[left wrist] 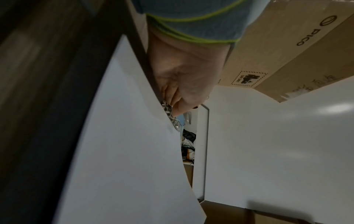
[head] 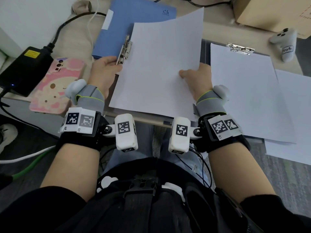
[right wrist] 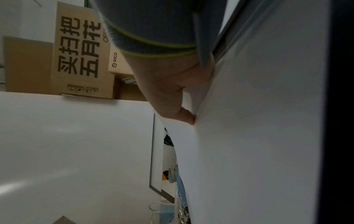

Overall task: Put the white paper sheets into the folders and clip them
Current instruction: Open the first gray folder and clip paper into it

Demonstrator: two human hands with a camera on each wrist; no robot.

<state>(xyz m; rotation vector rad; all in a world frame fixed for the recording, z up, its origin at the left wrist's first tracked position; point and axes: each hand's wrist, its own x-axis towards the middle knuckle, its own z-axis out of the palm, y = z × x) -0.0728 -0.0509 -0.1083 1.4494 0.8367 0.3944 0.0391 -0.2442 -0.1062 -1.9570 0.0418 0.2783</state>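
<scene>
An open blue folder (head: 134,17) lies at the back left of the table, its metal clip (head: 124,50) along the inner edge. A white paper sheet (head: 159,64) lies tilted over the folder, its left edge at the clip. My left hand (head: 107,66) grips the near end of the clip; in the left wrist view the fingers (left wrist: 172,97) curl onto the clip (left wrist: 170,115) beside the sheet (left wrist: 124,151). My right hand (head: 196,74) pinches the sheet's right edge, thumb on top; in the right wrist view the right hand (right wrist: 172,91) presses the sheet (right wrist: 258,136).
To the right lies a second folder with paper (head: 240,84) under its metal clip (head: 239,48), over loose sheets (head: 289,115). A pink-cased phone (head: 57,84) and black power adapter (head: 25,69) sit left. A white controller (head: 284,42) and cardboard box (head: 269,12) stand far right.
</scene>
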